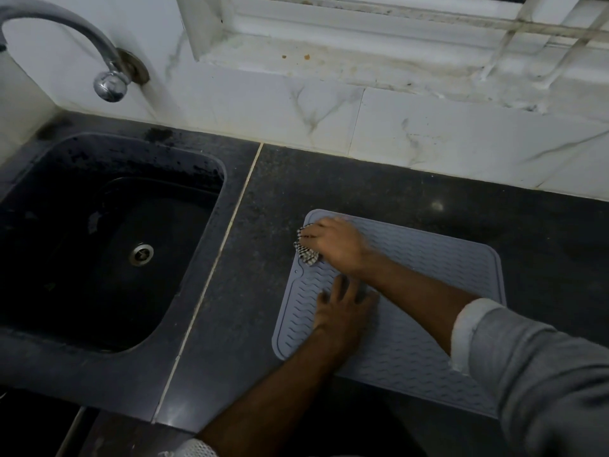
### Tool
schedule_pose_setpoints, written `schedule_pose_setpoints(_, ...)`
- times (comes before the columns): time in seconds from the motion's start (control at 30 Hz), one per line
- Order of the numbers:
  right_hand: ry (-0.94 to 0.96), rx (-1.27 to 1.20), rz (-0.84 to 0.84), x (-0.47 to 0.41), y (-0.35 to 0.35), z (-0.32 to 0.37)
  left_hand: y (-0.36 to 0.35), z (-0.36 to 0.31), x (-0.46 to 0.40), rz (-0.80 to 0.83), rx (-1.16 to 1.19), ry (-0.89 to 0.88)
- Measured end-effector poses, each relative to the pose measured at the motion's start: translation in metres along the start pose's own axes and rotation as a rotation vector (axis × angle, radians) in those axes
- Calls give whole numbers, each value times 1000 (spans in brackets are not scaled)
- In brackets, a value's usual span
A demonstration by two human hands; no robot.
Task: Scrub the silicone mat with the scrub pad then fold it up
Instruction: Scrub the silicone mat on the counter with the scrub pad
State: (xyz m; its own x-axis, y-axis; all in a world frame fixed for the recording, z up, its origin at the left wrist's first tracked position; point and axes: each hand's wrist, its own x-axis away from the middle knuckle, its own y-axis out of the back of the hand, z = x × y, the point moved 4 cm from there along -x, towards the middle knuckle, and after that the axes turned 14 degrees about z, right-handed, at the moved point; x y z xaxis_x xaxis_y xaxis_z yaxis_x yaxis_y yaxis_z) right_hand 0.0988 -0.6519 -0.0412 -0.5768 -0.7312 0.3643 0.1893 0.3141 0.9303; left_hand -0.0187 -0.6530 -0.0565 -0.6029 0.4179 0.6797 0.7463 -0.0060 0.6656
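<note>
Scrubbing the mat (412, 324) on the counter (329, 179)

Right hand (333, 244) grips the scrub pad (306, 253) at the mat's 10 o'clock corner; left hand (346, 308) presses flat, fingers spread.

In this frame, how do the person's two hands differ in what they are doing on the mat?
The right hand grips the scrub pad; the left hand holds nothing, fingers spread flat. The right hand works at the silicone mat's far left corner; the left hand presses nearer the person. Both are on the mat.

A home kitchen: dark sink (108, 245), tap (99, 51), stone counter (362, 192)
</note>
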Motion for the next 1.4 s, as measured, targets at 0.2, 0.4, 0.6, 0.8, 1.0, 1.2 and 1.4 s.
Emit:
schedule_pose_setpoints(0.2, -32, -98, -5, 39, -32, -29, -2, 1, -4, 19, 12, 18)
schedule_pose_setpoints(0.4, -107, -81, 26, 49, -29, -44, 1, 0, -4, 26, -1, 26)
schedule_pose_setpoints(0.6, -80, -99, -37, 17, -19, -17, 2, 0, -6, 28, -34, 24)
schedule_pose_setpoints(0.8, -89, -125, 24, 72, -48, -58, 0, 2, -8, 24, -24, 34)
schedule_pose_setpoints(1.0, -168, -218, -34, 61, -25, -60, -1, 3, -10, 22, -31, 27)
schedule_pose_setpoints(1.2, -122, -187, 9, 43, -30, -34, -3, 4, -13, 11, -67, 40)
schedule_pose_setpoints(1.4, -154, -206, 21, 101, -51, -71, -2, 3, -13, 32, -52, 46)
